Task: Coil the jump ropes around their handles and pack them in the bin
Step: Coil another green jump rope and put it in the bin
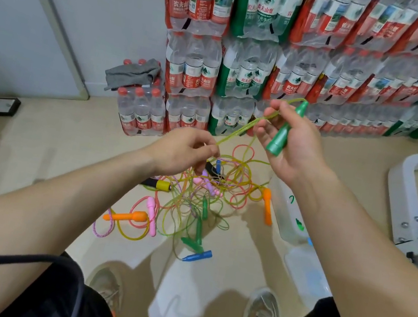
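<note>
Below and left of the right hand's (pixel 296 148) hold, the left hand (pixel 182 151) pinches the yellow-green rope (pixel 237 132), while the right hand's fingers curl round the green handle (pixel 281 134), whose long axis tilts with the rope end up and away. From that tip the rope bends over, runs down-left to the pinch, then drops into the tangled pile (pixel 204 193) beneath both hands. Judgement: the left hand, nearer the slack, must carry it across the handle's axis; the clear bin (pixel 288 221) sits under the right forearm.
</note>
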Available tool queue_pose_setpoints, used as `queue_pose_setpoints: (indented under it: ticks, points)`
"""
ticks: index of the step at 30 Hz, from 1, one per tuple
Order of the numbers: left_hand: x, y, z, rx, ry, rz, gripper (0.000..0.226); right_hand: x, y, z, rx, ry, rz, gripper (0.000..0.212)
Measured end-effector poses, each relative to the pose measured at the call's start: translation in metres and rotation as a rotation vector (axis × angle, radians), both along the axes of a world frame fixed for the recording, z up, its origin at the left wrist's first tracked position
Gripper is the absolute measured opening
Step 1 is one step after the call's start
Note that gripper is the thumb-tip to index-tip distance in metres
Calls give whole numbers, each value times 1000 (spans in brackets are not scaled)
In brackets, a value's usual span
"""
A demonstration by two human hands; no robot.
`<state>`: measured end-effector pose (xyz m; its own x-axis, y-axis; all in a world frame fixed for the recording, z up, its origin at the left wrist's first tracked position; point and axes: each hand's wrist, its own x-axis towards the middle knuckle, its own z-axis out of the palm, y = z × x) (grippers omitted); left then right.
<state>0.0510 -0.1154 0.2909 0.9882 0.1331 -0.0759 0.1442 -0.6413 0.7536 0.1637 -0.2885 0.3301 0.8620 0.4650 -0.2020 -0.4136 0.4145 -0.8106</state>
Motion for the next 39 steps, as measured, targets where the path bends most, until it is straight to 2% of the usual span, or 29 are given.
queue_pose_setpoints:
  ticks: [6,10,11,13,15,16,18,20,22,24,26,28,30,32,36,39]
  points:
    - [0,3,3,295,-176,106,32,2,0,-3,-27,-26,-27,13]
    - [-2,5,9,346,-246,199,31,8,-1,-4,-33,6,-68,21]
    - [-2,5,11,274,-240,217,32,8,0,-6,-80,12,-69,23]
    - [-2,4,17,-64,-200,254,32,7,2,-12,-262,-26,-25,27]
    - [-2,0,25,-398,-161,284,32,0,5,-21,-493,-139,153,25]
    - [-1,-1,28,-499,-158,298,32,-5,6,-26,-576,-194,295,24]
    - [-1,-1,34,-640,-176,348,30,-18,10,-33,-633,-244,567,21]
    - [2,5,36,-756,-204,436,27,-29,14,-36,-659,-320,708,17]
    - [4,13,34,-851,-215,539,27,-34,17,-37,-703,-432,696,15]
    - [5,21,31,-898,-187,583,33,-34,18,-38,-667,-445,617,12]
    - [4,22,28,-863,-57,503,49,-32,19,-35,-566,-386,544,13]
    - [-1,17,24,-771,134,317,65,-31,19,-30,-443,-313,473,13]
    - [-6,7,20,-723,278,105,69,-30,20,-25,-337,-234,411,13]
    - [-10,-2,16,-696,349,-43,59,-29,21,-21,-271,-167,343,14]
    - [-13,-5,3,-570,423,-218,22,-17,15,-16,-208,-66,171,11]
    - [-15,1,-9,-397,502,-241,18,-4,6,-18,-222,-8,48,7]
